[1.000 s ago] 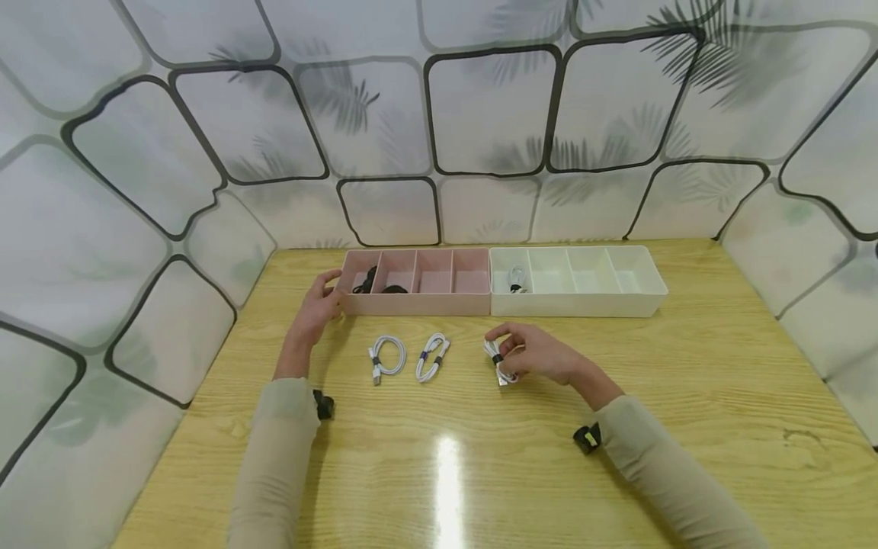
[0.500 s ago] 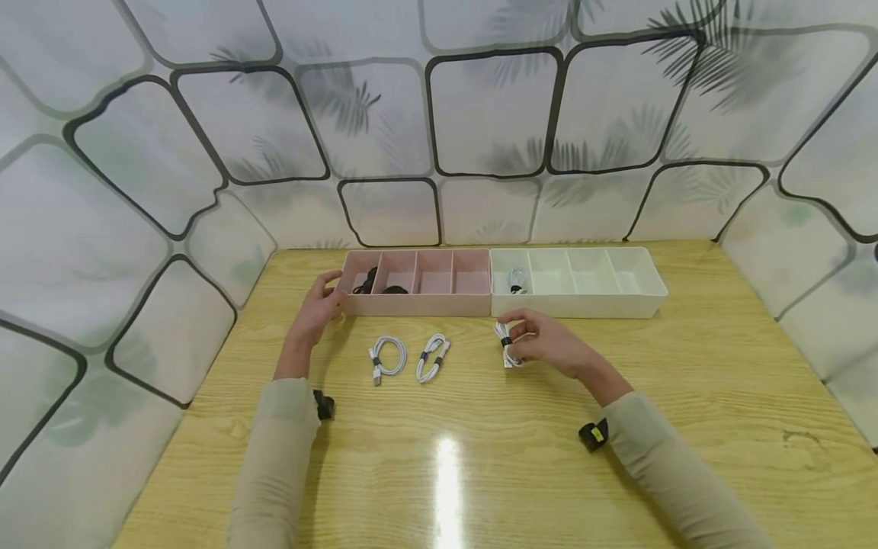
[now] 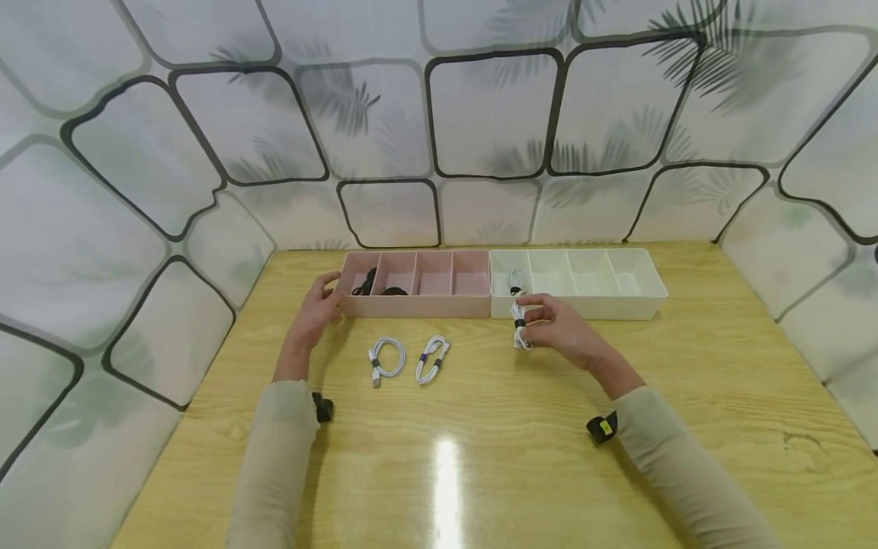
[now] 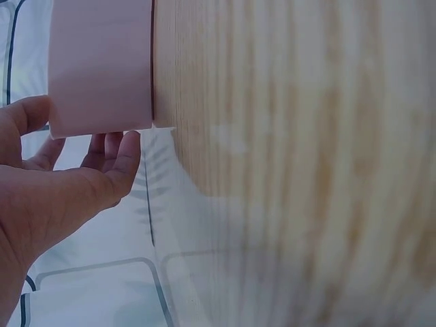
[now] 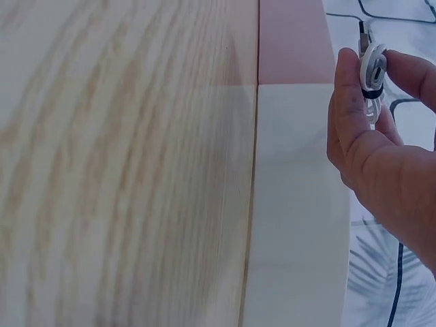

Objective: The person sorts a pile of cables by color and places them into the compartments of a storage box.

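Note:
My right hand (image 3: 559, 332) pinches a bundled white cable (image 3: 519, 324) with a black tie. It is in front of the white divided box (image 3: 583, 308), raised above the table; the right wrist view shows the cable (image 5: 372, 71) between thumb and fingers. My left hand (image 3: 317, 311) touches the left end of the pink divided box (image 3: 418, 307), its fingers (image 4: 126, 160) loosely bent against that end. Two more white cables, a round coil (image 3: 389, 358) and a longer loop (image 3: 433, 360), lie on the table between the hands.
Black cables (image 3: 366, 282) lie in the pink box's two left compartments. Another white cable (image 3: 516, 280) sits in the white box's leftmost compartment. The boxes stand end to end along the back of the wooden table (image 3: 384, 465), before a patterned cloth wall (image 3: 487, 206).
My right hand has moved forward and slightly right with the white cable, up to the white box's front. The left hand stays on the pink box.

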A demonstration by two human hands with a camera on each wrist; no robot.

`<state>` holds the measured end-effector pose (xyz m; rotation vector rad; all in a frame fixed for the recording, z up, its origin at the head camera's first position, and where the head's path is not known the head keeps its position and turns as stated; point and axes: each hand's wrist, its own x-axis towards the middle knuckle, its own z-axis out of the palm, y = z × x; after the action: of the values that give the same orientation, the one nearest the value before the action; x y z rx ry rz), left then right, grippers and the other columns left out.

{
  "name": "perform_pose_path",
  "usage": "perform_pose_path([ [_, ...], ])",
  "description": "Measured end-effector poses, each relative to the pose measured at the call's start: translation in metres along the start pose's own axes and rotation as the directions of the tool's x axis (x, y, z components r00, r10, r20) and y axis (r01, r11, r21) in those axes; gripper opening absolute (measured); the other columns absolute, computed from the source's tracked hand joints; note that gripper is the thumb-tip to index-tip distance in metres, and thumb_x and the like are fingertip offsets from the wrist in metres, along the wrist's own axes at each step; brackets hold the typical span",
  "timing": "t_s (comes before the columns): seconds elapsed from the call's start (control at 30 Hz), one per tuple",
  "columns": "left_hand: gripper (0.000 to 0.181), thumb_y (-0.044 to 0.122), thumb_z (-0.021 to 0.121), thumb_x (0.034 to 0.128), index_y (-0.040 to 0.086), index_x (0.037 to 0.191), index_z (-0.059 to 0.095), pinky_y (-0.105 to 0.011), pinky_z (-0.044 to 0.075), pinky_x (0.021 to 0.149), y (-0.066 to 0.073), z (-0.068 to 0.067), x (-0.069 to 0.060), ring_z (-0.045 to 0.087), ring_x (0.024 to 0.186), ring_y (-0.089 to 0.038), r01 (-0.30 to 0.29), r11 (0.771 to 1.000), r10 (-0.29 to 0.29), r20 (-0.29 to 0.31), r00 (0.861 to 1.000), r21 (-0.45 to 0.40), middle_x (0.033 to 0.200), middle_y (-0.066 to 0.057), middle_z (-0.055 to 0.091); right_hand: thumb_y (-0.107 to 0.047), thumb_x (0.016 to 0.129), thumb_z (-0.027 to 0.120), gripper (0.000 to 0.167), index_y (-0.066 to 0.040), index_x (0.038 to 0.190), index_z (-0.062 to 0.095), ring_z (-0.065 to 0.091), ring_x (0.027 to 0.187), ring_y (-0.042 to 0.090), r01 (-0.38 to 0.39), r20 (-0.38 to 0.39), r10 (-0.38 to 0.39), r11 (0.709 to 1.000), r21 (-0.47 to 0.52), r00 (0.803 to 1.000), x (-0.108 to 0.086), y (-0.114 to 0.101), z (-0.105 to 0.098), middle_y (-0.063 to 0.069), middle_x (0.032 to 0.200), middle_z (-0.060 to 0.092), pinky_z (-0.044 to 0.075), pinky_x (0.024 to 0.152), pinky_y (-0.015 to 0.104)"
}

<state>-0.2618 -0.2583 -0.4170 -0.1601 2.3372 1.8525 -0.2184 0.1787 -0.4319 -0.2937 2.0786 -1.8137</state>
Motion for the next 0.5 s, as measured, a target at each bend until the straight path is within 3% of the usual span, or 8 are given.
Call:
perform_pose_path([
  [0.1,0.058,0.009,0.04,0.1046,0.005,0.158,0.018,-0.049,0.039,0.092,0.002,0.001,-0.003,0.044,0.107,-0.031,0.003,1.0,-0.003,0.001,1.0,-0.013,0.147,-0.033,0.033,0.0,0.091,0.065,0.061,0.001,0.145,0.039,0.06,0.092,0.02,-0.001,-0.026,0.001,1.0,0.006,1.0,-0.002,-0.002,-0.004,0.018,0.115,0.046,0.056,0.078,0.03],
  [0.33,0.057,0.016,0.041,0.1064,0.011,0.159,0.02,-0.046,0.04,0.097,-0.013,-0.001,0.007,0.042,0.123,-0.03,-0.009,1.0,0.009,-0.022,1.0,0.015,0.151,-0.028,0.033,-0.002,0.092,0.065,0.062,0.001,0.147,0.037,0.058,0.09,0.014,0.007,-0.088,-0.007,1.0,0.001,0.996,-0.004,-0.009,-0.018,0.013,0.113,0.048,0.055,0.078,0.028],
  [0.5,0.056,0.017,0.041,0.1065,0.012,0.158,0.021,-0.042,0.042,0.091,-0.018,0.0,0.01,0.046,0.109,-0.026,-0.03,0.999,0.031,-0.031,0.999,0.041,0.146,-0.028,0.037,-0.004,0.094,0.064,0.063,-0.001,0.149,0.034,0.058,0.089,0.013,0.01,-0.117,-0.007,1.0,0.026,0.993,-0.003,-0.012,-0.032,0.01,0.111,0.049,0.056,0.08,0.029],
])
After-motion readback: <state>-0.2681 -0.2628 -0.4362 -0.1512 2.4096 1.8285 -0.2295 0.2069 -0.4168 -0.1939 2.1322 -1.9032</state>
